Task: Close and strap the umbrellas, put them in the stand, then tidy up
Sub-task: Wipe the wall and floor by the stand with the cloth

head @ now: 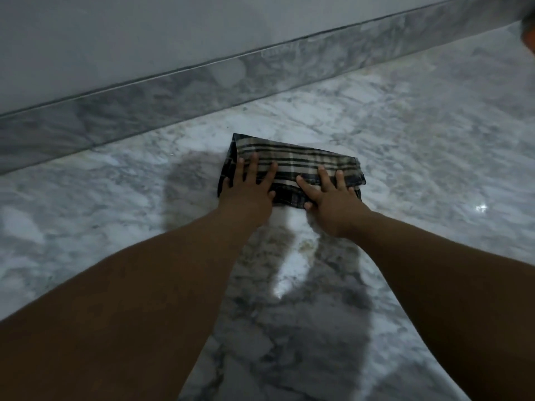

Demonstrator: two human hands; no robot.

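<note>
Both arms reach forward, left hand [249, 189] and right hand [333, 199] pressing flat, fingers spread, on the folded plaid cloth [292, 164].

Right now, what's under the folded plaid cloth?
The plaid cloth lies flat on the marble floor, with the left hand and right hand pressing on top. Anything beneath it is covered.

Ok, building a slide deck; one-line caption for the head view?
Both hands, left hand and right hand, press a folded plaid cloth flat on the marble floor.
</note>
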